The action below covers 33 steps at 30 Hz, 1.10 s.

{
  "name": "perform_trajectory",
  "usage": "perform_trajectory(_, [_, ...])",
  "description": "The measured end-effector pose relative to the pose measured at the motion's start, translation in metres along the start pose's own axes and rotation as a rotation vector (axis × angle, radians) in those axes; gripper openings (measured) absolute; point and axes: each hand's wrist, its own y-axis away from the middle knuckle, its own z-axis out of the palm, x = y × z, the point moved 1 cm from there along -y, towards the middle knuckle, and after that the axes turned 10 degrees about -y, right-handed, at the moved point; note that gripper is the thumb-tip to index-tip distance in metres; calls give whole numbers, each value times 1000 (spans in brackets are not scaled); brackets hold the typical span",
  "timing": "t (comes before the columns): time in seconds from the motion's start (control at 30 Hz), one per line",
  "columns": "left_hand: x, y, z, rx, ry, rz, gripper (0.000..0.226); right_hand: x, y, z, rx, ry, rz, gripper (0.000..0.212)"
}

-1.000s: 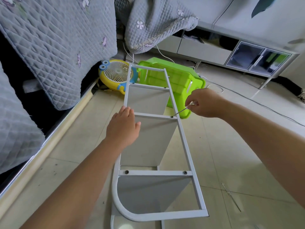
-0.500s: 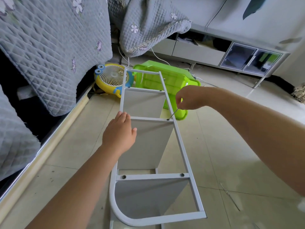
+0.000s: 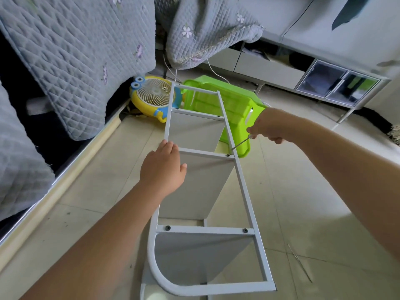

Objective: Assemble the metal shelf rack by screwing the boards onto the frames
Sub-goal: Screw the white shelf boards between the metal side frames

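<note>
I see the rack (image 3: pixel 207 230) lying across the centre of the frame on the floor tiles, its boards already screwed at the near and far rungs. My left hand (image 3: pixel 162 169) presses flat on the left rail; my right hand (image 3: pixel 267 128) pinches a thin tool (image 3: pixel 240 144) into the middle rung's right screw (image 3: pixel 228 155), so I judge assembly well along.

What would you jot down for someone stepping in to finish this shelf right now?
Left hand rests flat on the frame's left rail at the middle crossbar, steadying it.
Right hand pinches a thin key, tip at the screw on that bar's right end.
Rack lies on its side on the floor, boards under the frame.
Done: near crossbar shows both screws.
Left: finish this screw; the one under the left hand is hidden, so check it.
</note>
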Motion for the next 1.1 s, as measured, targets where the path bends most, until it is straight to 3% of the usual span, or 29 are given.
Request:
perform_trajectory(0.17, [2,-11,-13,42,52,-72,44,-9,-18,1,265,232,-259,29])
perform_trajectory(0.3, [5,-29,-18,80,101,-109,46,-7,-40,6,369,37,-337,23])
perform_trajectory(0.43, [-9,-30,-5,-23,255,-115,61,-30,-21,20,257,-190,-551,19])
perform_trajectory(0.6, [-22,-5,12,-67,252,-59,70,-53,4,40,88,-56,-764,17])
perform_trajectory(1.1, [-18,1,7,-68,230,-89,56,-72,9,47,23,65,-745,21])
